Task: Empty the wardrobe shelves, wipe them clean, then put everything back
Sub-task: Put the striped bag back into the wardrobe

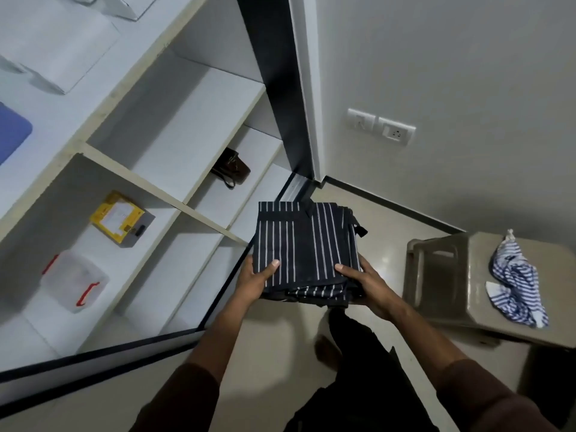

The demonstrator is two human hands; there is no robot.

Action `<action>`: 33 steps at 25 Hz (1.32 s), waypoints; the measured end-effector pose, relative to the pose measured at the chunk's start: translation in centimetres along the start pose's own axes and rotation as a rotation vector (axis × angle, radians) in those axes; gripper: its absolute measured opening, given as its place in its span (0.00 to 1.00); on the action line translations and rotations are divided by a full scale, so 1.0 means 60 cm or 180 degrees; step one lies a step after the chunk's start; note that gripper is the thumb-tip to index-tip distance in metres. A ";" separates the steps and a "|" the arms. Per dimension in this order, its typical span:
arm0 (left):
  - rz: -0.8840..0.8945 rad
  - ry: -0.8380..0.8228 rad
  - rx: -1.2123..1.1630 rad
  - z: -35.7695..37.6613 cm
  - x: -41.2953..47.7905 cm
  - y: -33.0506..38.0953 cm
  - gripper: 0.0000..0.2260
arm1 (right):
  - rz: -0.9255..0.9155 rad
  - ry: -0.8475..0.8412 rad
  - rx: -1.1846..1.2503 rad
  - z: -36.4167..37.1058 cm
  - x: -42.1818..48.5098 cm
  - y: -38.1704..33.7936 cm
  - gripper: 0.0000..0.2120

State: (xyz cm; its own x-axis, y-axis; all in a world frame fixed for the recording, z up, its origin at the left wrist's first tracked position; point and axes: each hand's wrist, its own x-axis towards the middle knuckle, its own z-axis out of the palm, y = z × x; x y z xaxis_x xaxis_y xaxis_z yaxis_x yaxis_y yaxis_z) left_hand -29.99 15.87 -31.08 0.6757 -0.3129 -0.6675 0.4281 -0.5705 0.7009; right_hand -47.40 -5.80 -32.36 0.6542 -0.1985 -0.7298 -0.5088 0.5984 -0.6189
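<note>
I hold a folded dark navy cloth with thin white stripes (307, 244) level in front of me, just outside the open wardrobe. My left hand (254, 280) grips its near left edge, thumb on top. My right hand (363, 283) grips its near right edge, thumb on top as well. The white wardrobe shelves (187, 138) lie to the left. On them are a yellow box (117, 218), a clear plastic container with red clips (74, 280) and a brown bag (233, 168).
A beige plastic stool (461, 275) stands on the right with a crumpled blue-and-white striped rag (517, 282) on its seat. White boxes (53, 51) and a blue item (12, 132) sit on upper shelves. A wall socket (381, 126) is on the grey wall.
</note>
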 end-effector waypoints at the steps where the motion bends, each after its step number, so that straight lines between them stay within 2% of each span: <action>1: -0.0020 0.0002 0.0057 -0.009 0.023 0.004 0.25 | 0.0085 -0.0042 0.0022 0.005 0.027 0.001 0.29; 4: -0.0158 -0.0002 0.0279 -0.033 0.105 0.009 0.22 | 0.0172 -0.0089 0.0193 0.017 0.115 0.005 0.28; 8: -0.0404 -0.0168 0.0726 -0.067 0.229 -0.003 0.38 | 0.0240 0.0173 0.0275 0.036 0.223 0.008 0.25; 13: -0.0664 -0.0375 0.0871 -0.056 0.390 -0.045 0.38 | 0.0371 0.0489 0.0182 0.019 0.366 0.044 0.21; 15: -0.0711 -0.0395 0.0843 -0.039 0.442 -0.072 0.40 | 0.0361 0.0581 0.0243 0.005 0.423 0.066 0.23; 21: -0.1053 -0.0470 0.0567 -0.005 0.630 -0.193 0.35 | 0.0427 0.0783 0.0228 -0.027 0.626 0.163 0.29; 24: -0.1006 -0.0326 0.0475 -0.008 0.725 -0.258 0.32 | 0.0352 0.0670 0.0218 -0.031 0.745 0.205 0.29; 27: -0.0708 -0.0289 0.0659 -0.033 0.798 -0.310 0.38 | 0.0277 0.0575 0.0067 -0.018 0.857 0.220 0.26; 30: -0.0639 -0.0165 0.0541 -0.062 0.853 -0.337 0.24 | 0.0143 0.0556 -0.0019 0.013 0.957 0.216 0.24; 31: -0.0646 -0.0089 0.0477 -0.071 0.869 -0.342 0.25 | 0.0103 0.0511 -0.0035 0.027 0.986 0.212 0.23; 33: -0.0636 0.0122 0.0398 -0.093 0.905 -0.354 0.36 | 0.0026 0.0468 -0.0091 0.062 1.052 0.211 0.24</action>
State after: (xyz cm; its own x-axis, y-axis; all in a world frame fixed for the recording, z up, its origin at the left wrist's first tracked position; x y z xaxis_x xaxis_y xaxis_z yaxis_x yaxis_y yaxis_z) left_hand 0.96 15.22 -80.81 0.6084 -0.1567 -0.7780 0.4796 -0.7084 0.5177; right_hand -10.47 -7.85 -85.21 0.5621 -0.3064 -0.7682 -0.5310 0.5784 -0.6193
